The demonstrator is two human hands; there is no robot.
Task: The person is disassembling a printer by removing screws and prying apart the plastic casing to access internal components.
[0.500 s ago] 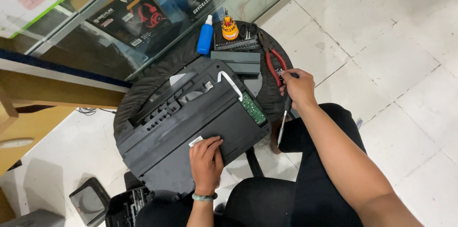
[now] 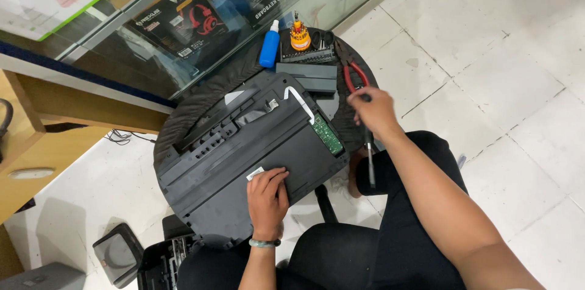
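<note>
Head view shows the left hand (image 2: 267, 197) lying flat, fingers (image 2: 274, 175) loosely spread, on the black printer casing (image 2: 244, 150) that rests on the round black table (image 2: 183, 113). The right hand (image 2: 373, 111) is curled closed around a screwdriver (image 2: 370, 162), whose shaft points down toward the person's lap. Red-handled pliers (image 2: 352, 75) lie just beyond that hand, near a blue bottle (image 2: 269, 47).
</note>
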